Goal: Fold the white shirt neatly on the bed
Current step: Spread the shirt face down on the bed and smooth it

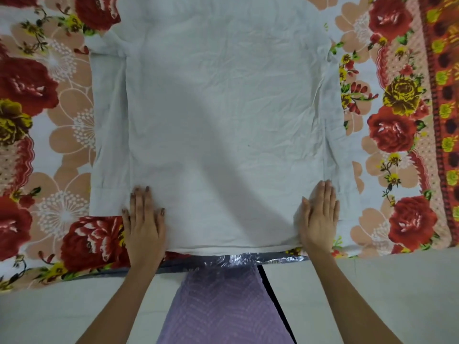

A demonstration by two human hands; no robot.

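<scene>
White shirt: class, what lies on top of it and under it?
Left hand and right hand press flat on the white shirt, at its near corners. Floral bedsheet shows beside it; the part underneath is hidden.

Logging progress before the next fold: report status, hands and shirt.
Left hand and right hand open, flat on near corners of the white shirt. Shirt spread wide on the floral bedsheet, lightly wrinkled. Nothing else lying on it.
</scene>
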